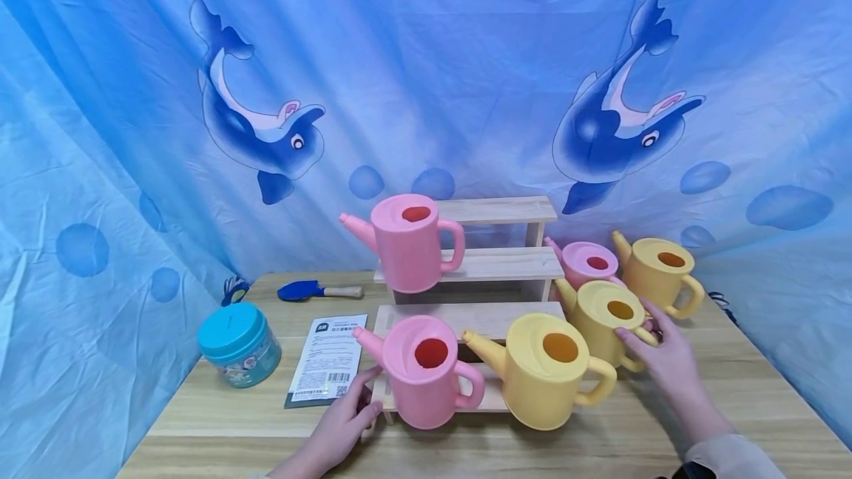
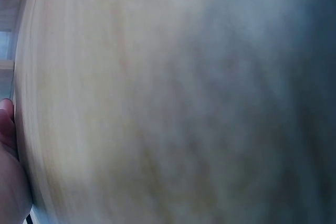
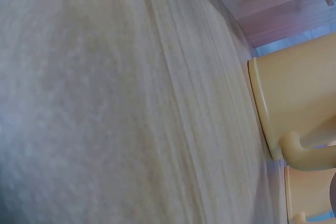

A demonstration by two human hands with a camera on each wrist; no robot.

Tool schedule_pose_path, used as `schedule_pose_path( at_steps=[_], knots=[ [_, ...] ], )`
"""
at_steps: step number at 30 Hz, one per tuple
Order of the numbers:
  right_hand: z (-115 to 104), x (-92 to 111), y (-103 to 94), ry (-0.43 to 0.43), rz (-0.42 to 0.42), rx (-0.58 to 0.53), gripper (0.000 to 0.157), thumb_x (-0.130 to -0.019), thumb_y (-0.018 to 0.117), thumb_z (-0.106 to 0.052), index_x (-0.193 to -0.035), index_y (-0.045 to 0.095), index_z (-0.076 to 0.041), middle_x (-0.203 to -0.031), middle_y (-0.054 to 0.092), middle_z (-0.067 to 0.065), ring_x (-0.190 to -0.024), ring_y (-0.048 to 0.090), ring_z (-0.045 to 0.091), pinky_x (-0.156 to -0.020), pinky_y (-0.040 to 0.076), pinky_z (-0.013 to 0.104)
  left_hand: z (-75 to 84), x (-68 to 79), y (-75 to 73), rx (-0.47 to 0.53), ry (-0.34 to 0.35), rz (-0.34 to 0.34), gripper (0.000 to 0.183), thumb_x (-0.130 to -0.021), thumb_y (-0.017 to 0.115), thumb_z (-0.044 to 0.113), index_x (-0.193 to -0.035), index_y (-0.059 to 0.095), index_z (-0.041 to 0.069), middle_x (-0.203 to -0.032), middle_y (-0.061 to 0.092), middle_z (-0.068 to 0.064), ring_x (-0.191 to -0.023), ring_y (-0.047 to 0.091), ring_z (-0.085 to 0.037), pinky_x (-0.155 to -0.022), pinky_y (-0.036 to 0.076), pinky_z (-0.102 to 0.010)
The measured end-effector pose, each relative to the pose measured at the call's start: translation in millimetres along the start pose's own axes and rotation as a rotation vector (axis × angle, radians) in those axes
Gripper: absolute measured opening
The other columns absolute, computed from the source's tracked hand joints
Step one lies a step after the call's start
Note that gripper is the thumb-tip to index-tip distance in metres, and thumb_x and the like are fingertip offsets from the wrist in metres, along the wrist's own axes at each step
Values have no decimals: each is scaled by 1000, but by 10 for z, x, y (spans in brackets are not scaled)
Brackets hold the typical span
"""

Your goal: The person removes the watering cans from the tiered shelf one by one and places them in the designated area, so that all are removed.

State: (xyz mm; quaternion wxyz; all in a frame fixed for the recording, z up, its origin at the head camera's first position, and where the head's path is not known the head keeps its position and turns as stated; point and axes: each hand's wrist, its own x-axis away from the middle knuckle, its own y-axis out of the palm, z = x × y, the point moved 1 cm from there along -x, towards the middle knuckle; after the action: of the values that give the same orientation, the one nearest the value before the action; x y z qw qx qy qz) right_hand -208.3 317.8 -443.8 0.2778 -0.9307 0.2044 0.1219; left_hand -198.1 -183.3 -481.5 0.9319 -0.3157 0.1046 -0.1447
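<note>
One yellow watering can [image 1: 595, 322], round orange opening [image 1: 620, 310], tapered spout [image 1: 566, 298], looped handle [image 1: 645, 336]

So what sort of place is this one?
Probably an indoor tabletop set up for recording, though the room itself is hidden: a dolphin-print curtain hangs behind the table, with watering cans and a stepped shelf set out before it.

Booth [image 1: 66, 154]: dolphin-print curtain [image 1: 439, 94], wooden table [image 1: 220, 427]

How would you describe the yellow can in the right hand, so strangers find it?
Find the stepped wooden shelf, then the pink can and rear yellow can off its right end. In front is the yellow can, the only one the right hand holds.
</note>
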Motion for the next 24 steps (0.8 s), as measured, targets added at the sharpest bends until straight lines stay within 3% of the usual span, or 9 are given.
schedule_pose_path(
  at_steps=[13, 19, 24],
  knots=[
    [-25, 0, 16, -38, 20, 1, 67, -86, 69, -23, -138, 38, 5, -100, 43, 7, -83, 38, 7, -66, 34, 14, -36, -2, 19, -33, 7, 13, 44, -96, 51, 32, -137, 39, 20, -78, 49, 3, -62, 47, -6, -56, 41, -24],
    [-72, -61, -33, -155, 13, 23, 56, -83, 72, -17, -129, 49, 6, -96, 50, 11, -79, 43, 7, -63, 38, 16, -41, -25, 26, -30, 26, 29, 45, -95, 53, 28, -137, 40, 20, -78, 50, 4, -62, 48, -6, -56, 41, -24],
    [-259, -135, -62, -228, 71, 67, 59, -82, 71, -14, -128, 44, 11, -104, 45, 20, -88, 37, 13, -70, 33, 24, -58, -11, 23, -37, 26, 29, 45, -95, 54, 28, -137, 40, 20, -77, 49, 4, -62, 47, -6, -55, 41, -24]
  ],
)
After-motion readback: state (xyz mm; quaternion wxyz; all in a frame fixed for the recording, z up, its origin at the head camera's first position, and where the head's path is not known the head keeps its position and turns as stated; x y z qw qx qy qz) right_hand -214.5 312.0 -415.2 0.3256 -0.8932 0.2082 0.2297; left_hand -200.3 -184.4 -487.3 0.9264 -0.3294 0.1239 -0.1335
